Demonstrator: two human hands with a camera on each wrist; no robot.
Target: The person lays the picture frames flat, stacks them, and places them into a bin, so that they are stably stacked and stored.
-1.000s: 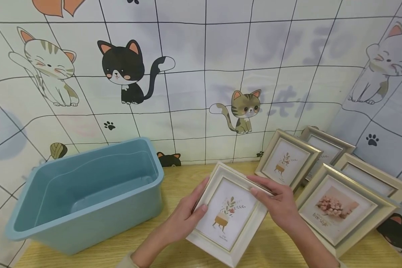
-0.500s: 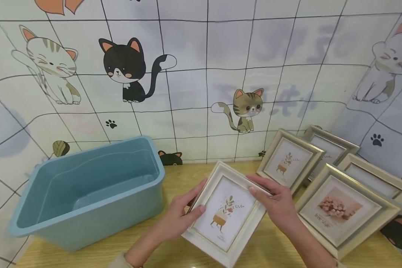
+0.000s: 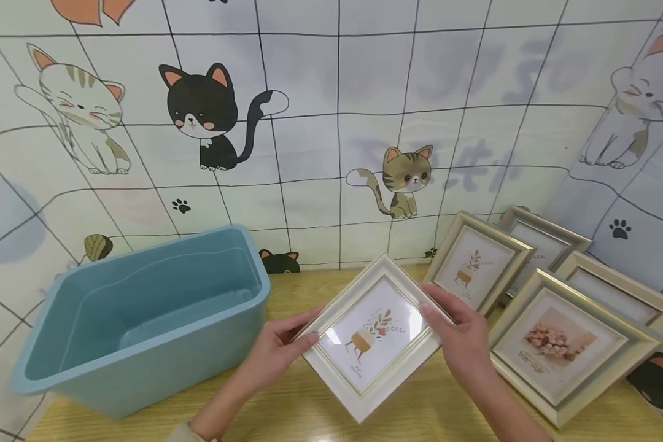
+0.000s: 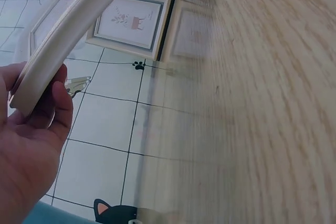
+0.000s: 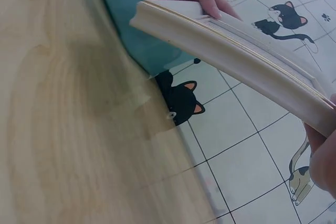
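A cream picture frame [image 3: 372, 334] with a plant print behind its glass is held up, tilted, over the wooden table. My left hand [image 3: 279, 347] grips its left corner, thumb on the front border and fingers behind. On the opposite side my right hand [image 3: 463, 334] pinches the upper right border, thumb in front. From the left wrist, the frame's thick edge [image 4: 65, 40] runs up from my curled left fingers [image 4: 60, 103], and part of a metal piece shows behind. The right wrist view shows the frame's side [image 5: 226, 59] raised off the table; my right hand [image 5: 324, 161] is partly cut off.
A blue plastic bin [image 3: 160, 362] stands on the left of the wooden table [image 3: 304, 405], its visible floor bare. Several picture frames stand at the right, including a gold one with a flower photo [image 3: 558, 347] and one with a plant print [image 3: 475, 267]. Cat-patterned wall covering [image 3: 309, 153] rises behind.
Both hands have turned the picture frame clockwise, so its top corner has swung right and its bottom corner left. My left hand has shifted left and slightly down; glare now shows on the glass.
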